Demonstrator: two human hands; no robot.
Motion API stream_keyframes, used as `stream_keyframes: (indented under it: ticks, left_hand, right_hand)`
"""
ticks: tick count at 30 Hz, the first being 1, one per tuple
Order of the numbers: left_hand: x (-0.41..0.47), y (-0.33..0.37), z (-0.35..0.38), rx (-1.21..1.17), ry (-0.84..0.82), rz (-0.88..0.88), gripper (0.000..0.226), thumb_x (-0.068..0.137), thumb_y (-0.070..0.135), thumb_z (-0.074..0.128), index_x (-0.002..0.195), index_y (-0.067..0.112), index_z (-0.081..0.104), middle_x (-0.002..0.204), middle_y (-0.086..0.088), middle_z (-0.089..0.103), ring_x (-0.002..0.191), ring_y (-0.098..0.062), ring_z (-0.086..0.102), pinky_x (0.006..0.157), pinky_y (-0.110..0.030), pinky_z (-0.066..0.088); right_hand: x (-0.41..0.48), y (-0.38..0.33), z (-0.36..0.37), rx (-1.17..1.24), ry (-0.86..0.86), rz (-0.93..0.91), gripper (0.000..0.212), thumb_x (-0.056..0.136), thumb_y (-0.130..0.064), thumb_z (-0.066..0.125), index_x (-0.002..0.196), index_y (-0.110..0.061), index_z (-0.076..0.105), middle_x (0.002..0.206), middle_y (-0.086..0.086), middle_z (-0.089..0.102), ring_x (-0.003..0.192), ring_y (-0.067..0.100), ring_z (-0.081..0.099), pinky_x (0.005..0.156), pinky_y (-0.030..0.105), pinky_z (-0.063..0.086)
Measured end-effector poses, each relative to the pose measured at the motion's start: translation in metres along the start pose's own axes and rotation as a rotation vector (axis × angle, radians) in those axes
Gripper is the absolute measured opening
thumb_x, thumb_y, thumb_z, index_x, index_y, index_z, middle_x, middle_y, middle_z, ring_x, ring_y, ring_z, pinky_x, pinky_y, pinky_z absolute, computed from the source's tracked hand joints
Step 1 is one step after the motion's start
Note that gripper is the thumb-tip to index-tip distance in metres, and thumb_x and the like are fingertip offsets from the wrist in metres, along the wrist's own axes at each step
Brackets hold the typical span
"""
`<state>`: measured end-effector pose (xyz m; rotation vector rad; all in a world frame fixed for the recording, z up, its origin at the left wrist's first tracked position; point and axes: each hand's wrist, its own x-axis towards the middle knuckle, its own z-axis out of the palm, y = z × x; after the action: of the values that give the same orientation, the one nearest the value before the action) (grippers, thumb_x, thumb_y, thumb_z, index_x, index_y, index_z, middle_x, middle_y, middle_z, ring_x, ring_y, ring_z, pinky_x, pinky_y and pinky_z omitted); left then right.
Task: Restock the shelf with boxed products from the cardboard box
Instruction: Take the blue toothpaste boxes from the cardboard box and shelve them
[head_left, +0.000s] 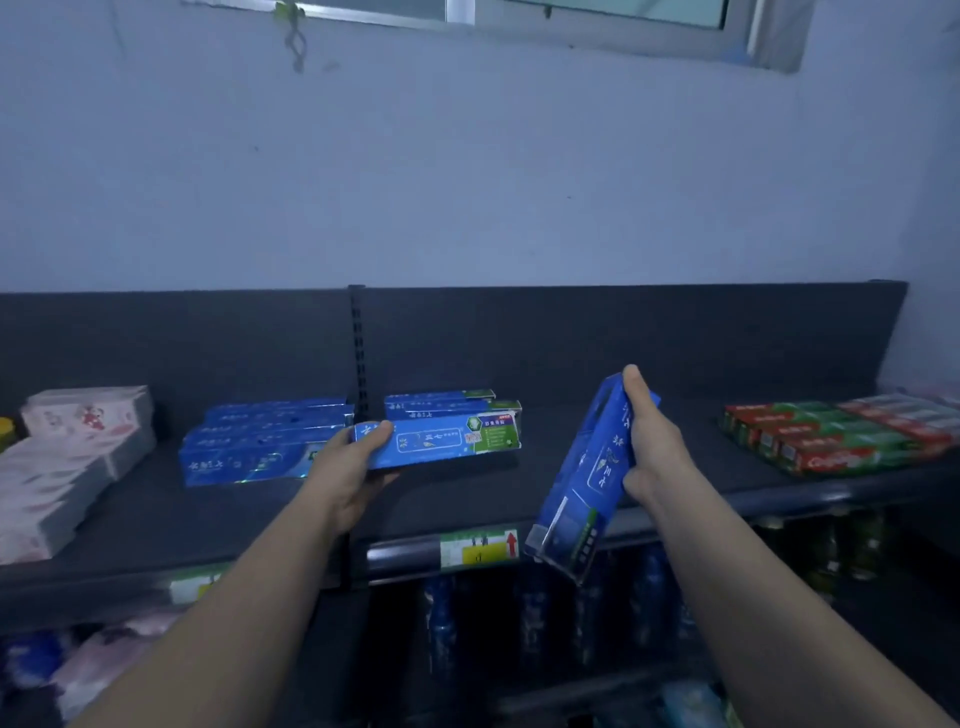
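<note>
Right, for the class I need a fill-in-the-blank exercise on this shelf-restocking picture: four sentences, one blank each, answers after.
1. The left hand holds a level toothpaste box whose main colour is ____.
2. The right hand grips a tilted toothpaste box whose lower end crosses the ____ edge of the shelf in this view.
3. The red-and-green Colgate boxes lie at the shelf's ____ end.
4. The arrow on the price label is ____.

Answers: blue; front; right; red.

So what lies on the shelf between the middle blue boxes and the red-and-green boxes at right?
Head view: between the middle blue boxes and red-and-green boxes the shelf is bare; only the right hand, gripping a tilted blue box, crosses it.
</note>
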<state>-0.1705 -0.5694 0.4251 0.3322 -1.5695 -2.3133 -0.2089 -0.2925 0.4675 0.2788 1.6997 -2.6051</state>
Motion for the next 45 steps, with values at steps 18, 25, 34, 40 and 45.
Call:
stream_keyframes:
  ticks: [18,25,34,40,45]
  left_hand:
    - [0.104,-0.040,0.028,0.087,0.125,-0.024,0.015,0.089,0.014,0.065,0.101,0.013,0.057,0.093,-0.011,0.067,0.078,-0.024,0.065,0.068,-0.037,0.056]
    - [0.138,-0.041,0.007,0.364,0.151,0.012,0.046,0.073,0.033,0.081,0.113,0.022,0.060,0.132,-0.006,0.055,0.119,-0.026,0.055,0.105,-0.046,0.041]
    - [0.151,-0.043,0.006,0.638,0.167,0.018,0.068,0.086,0.030,0.069,0.143,0.010,0.039,0.146,-0.010,0.042,0.130,-0.029,0.044,0.107,-0.043,0.038]
    - [0.156,-0.041,0.008,0.798,0.160,0.005,0.057,0.092,0.015,0.060,0.143,0.004,0.036,0.143,-0.010,0.045,0.127,-0.029,0.046,0.105,-0.038,0.036]
    - [0.154,-0.035,-0.002,0.736,0.153,-0.040,0.049,0.094,0.016,0.057,0.139,0.002,0.041,0.138,-0.013,0.048,0.122,-0.030,0.049,0.102,-0.039,0.040]
  right_hand:
    - [0.147,0.008,0.030,0.094,-0.051,0.157,0.073,0.061,-0.070,0.074,0.113,-0.021,0.060,0.108,0.005,0.068,0.093,0.031,0.068,0.088,0.053,0.053]
    - [0.165,0.011,0.031,0.108,0.047,0.111,0.041,0.092,-0.053,0.053,0.093,-0.013,0.055,0.077,0.000,0.056,0.067,0.020,0.061,0.071,0.042,0.057]
    - [0.171,0.000,0.048,0.041,-0.124,-0.022,0.022,0.097,-0.024,0.055,0.089,-0.004,0.055,0.083,0.009,0.061,0.070,0.021,0.060,0.078,0.043,0.052]
    - [0.157,0.002,0.079,-0.414,-0.485,-0.300,0.017,0.094,-0.020,0.060,0.105,-0.008,0.065,0.086,0.008,0.068,0.074,0.020,0.064,0.068,0.034,0.055]
    - [0.145,0.021,0.111,-0.620,-0.626,-0.407,0.027,0.089,-0.017,0.067,0.115,-0.021,0.064,0.098,-0.002,0.070,0.081,0.009,0.067,0.080,0.027,0.055]
